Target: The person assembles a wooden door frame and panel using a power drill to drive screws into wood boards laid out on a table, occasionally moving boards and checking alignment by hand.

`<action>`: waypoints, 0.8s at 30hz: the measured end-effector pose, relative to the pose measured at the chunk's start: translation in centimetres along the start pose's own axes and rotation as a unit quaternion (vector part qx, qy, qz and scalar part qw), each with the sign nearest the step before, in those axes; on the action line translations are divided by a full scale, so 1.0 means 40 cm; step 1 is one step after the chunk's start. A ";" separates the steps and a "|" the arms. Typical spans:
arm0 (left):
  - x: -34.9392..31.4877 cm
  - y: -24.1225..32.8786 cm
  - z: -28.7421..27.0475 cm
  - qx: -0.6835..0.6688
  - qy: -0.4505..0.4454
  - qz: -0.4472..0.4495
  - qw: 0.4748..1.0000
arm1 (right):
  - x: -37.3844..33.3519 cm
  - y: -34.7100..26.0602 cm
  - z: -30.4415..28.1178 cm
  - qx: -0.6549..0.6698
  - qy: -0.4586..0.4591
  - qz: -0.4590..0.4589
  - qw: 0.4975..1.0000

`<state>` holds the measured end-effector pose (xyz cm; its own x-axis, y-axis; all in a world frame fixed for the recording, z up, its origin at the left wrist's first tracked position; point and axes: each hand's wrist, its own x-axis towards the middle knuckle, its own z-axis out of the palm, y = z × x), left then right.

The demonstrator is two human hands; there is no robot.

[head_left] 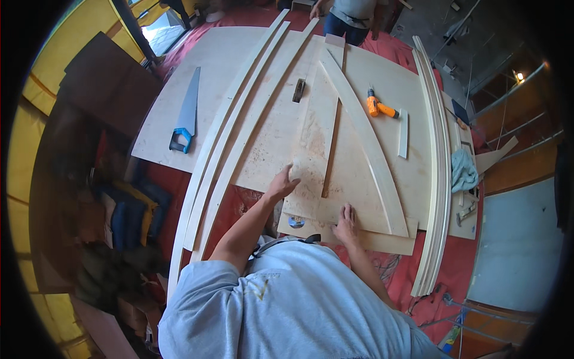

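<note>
My left hand [283,182] is over the near part of a long plywood board [314,125], thumb and forefinger apart and nothing gripped. My right hand [345,224] lies with its fingers stretched out on a crosswise plywood strip [382,223] at the sheet's near edge. Between the two hands, a small round blue-and-silver thing [296,222] rests by the near edge; I cannot make out its kind. A curved wooden piece [366,143] arcs from the far end of the board down to the strip, right of my right hand.
Three long wooden strips [234,102] run along the left, beside a handsaw [188,113]. A dark block-like tool [299,90] sits mid-sheet. An orange drill [381,106] and short strip [403,133] lie right, before bundled strips [439,173]. A person [351,18] stands at the far edge.
</note>
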<state>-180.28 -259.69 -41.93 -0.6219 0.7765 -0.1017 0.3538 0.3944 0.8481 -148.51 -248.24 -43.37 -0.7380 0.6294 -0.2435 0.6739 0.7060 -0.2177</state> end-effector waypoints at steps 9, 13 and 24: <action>0.133 -0.025 -0.122 -0.124 -0.060 -0.046 0.989 | 0.049 -0.060 -0.054 0.032 -0.075 0.053 0.995; -0.034 -0.169 -0.218 0.074 0.065 -0.056 0.994 | 0.053 -0.074 -0.066 0.036 -0.102 0.066 0.992; -0.330 -0.350 -0.417 0.364 0.170 -0.119 0.908 | 0.064 -0.083 -0.031 -0.006 -0.115 0.064 0.991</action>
<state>-188.69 -283.66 -43.80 -0.8769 0.4794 0.0340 0.4726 0.8474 0.2420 -152.69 -248.57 -42.10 -0.6184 0.6236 -0.4781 0.7596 0.6303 -0.1603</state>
